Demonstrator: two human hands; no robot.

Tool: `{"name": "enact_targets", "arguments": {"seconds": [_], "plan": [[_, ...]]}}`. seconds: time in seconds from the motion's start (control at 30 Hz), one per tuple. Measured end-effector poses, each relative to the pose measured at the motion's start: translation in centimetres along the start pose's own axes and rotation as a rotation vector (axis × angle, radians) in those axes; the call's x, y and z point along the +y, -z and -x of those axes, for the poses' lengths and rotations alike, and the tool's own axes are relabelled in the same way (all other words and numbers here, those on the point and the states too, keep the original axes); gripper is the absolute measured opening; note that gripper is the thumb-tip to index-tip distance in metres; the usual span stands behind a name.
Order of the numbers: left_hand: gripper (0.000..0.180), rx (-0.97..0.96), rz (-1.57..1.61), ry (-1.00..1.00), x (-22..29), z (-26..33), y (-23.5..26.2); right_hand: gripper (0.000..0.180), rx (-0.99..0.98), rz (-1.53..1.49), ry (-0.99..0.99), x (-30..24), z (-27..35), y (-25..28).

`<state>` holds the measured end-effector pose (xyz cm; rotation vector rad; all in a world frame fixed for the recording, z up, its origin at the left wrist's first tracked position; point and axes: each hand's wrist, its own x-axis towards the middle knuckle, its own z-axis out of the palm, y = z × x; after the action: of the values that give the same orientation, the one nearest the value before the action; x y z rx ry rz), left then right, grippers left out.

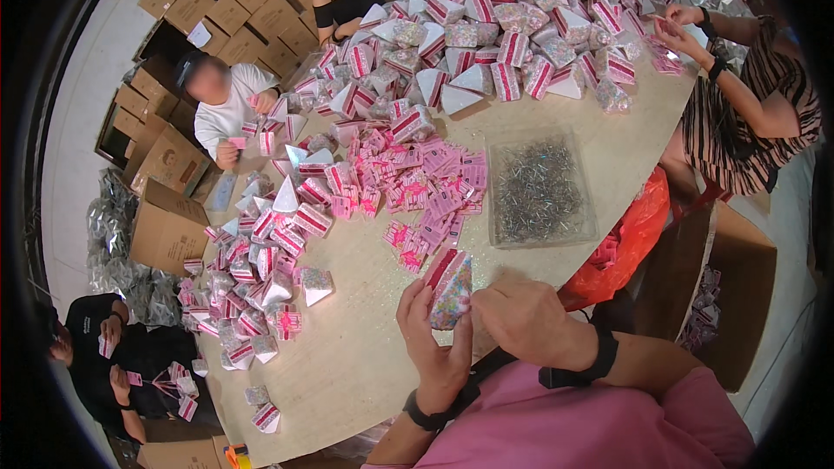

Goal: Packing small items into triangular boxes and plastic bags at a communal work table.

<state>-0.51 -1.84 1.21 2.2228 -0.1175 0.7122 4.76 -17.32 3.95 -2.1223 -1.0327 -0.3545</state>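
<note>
Your left hand (436, 354) holds a wedge (450, 291) between fingers and thumb, its red-and-white banded side facing left and its speckled side facing right, up over the near part of the table (365, 343). Your right hand (526, 317) is curled just beside the wedge, blurred; you cannot tell from this view whether it pinches anything or touches the wedge. A dark band circles each of your wrists. Just beyond your hands lies a spread of pink cards (434, 184), and to its right sits a clear tray (546, 241) filled with thin metal pins (539, 187). A big heap (486, 30) of similar wedges covers the far side of the table, while a smaller cluster (287, 239) runs down toward your left. Off the right edge you have a red bag (634, 243) and, beyond it, an open carton (747, 269). Around you, a person in stripes (751, 117) works at the right, one in white (234, 104) at the far left holds a pink piece, and one in black (87, 382) at the lower left handles pink-and-white pieces. Stacked boxes (230, 13) stand behind the far left side.
</note>
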Motion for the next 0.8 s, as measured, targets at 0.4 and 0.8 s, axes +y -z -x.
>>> {"name": "enact_targets", "arguments": {"seconds": [0.4,0.8], "plan": [[0.06,0.01,-0.124,-0.038,0.0,0.0,-0.3,0.008,-0.027,0.045,-0.063,0.4,0.2,-1.5],[0.06,-0.053,-0.077,0.026,-0.3,0.0,-0.1,0.007,-0.074,0.027,-0.136,0.9,0.1,-2.2]]}}
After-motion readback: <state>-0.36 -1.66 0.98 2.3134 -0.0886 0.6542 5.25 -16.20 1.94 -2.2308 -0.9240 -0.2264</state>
